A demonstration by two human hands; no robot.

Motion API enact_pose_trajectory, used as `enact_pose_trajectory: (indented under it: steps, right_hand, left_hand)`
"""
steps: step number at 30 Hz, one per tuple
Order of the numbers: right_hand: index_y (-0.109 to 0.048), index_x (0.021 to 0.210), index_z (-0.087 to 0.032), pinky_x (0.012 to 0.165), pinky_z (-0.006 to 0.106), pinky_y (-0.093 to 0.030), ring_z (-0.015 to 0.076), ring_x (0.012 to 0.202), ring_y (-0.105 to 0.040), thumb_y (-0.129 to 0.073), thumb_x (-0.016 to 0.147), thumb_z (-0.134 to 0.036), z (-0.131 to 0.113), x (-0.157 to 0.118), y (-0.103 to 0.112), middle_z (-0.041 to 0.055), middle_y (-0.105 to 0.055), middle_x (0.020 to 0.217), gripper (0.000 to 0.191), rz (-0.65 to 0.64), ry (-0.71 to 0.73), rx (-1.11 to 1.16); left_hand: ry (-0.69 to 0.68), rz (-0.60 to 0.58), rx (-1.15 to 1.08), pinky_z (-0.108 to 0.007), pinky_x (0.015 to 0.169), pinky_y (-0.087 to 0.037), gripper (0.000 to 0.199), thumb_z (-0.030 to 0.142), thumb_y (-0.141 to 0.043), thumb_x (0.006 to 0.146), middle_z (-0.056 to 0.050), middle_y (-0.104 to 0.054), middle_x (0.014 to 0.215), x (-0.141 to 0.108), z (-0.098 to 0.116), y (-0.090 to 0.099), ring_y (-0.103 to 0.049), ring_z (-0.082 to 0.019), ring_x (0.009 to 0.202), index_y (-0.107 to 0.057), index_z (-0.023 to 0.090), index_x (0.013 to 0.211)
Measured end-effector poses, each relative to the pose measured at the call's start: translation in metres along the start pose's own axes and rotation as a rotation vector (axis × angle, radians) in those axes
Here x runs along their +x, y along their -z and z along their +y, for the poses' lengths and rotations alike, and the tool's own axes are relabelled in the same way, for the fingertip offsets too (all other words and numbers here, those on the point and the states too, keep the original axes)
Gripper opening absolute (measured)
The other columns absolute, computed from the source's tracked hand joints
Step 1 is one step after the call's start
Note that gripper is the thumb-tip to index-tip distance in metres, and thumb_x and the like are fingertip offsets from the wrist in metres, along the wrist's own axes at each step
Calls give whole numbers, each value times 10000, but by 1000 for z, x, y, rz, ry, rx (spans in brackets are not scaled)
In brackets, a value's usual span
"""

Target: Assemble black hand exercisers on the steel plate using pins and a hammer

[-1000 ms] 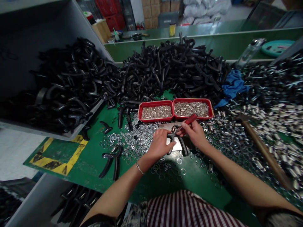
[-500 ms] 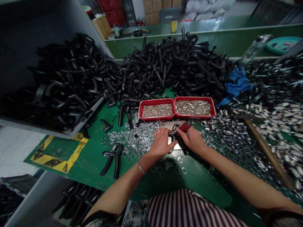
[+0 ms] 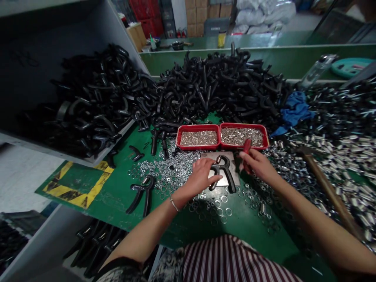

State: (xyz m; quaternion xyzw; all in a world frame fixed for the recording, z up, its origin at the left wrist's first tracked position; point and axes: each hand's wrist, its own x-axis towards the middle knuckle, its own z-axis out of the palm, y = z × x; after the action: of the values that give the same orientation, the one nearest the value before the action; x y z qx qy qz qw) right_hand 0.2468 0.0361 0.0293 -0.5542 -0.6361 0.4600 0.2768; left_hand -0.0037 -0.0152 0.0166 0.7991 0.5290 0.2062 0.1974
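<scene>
My left hand (image 3: 200,177) is closed on the left arm of a black two-armed part (image 3: 228,175), which lies on a metal plate (image 3: 236,172). A small metal spring (image 3: 218,159) sits near the top of that part. To the right of the plate, my right hand (image 3: 257,163) grips a red-handled tool (image 3: 247,145), its handle pointing up in front of the right red tray (image 3: 266,138). The tool's lower end is blurred. The left red tray (image 3: 178,140) holds tiny metal pieces; the right one holds small pins.
Black parts (image 3: 202,84) are heaped behind the trays and in a grey bin (image 3: 133,45) at left. Loose rings (image 3: 176,172) surround the plate. A hammer (image 3: 331,192), a blue cloth (image 3: 295,109) and metal cylinders (image 3: 346,156) lie right. Another two-armed part (image 3: 148,194) lies left.
My right hand has moved right, off the black part, with the red-handled tool. My left hand remains at the part, whose right arm now shows. The view has shifted slightly.
</scene>
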Motion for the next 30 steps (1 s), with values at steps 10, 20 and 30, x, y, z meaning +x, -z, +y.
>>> enact_pose_trajectory:
  steps: [10, 20, 30]
  right_hand:
    - [-720, 969, -173, 810, 343, -477, 241, 921, -639, -499, 990, -369, -33, 30, 36, 108, -705, 1008, 297, 121, 411, -821]
    - [-754, 829, -110, 817, 352, -383, 288, 990, -574, -652, 863, -203, -85, 143, -63, 164, -741, 926, 142, -175, 585, -1152]
    - [-703, 943, -103, 868, 398, -348, 311, 1027, -550, -559, 935, -195, -71, 144, -68, 186, -729, 1022, 171, -99, 548, -1033]
  left_hand:
    - [295, -154, 453, -356, 866, -504, 163, 123, -601, 852, -187, -715, 943, 116, -70, 78, -684, -289, 955, -746, 95, 921]
    - [258, -32, 546, -337, 903, -514, 281, 164, -452, 967, -168, -698, 1065, 99, -76, 62, -671, -264, 1029, -713, 114, 1057]
    - [207, 236, 484, -384, 949, -457, 232, 233, -461, 1007, -142, -688, 1045, 92, -86, 52, -618, -279, 1048, -660, 119, 1039]
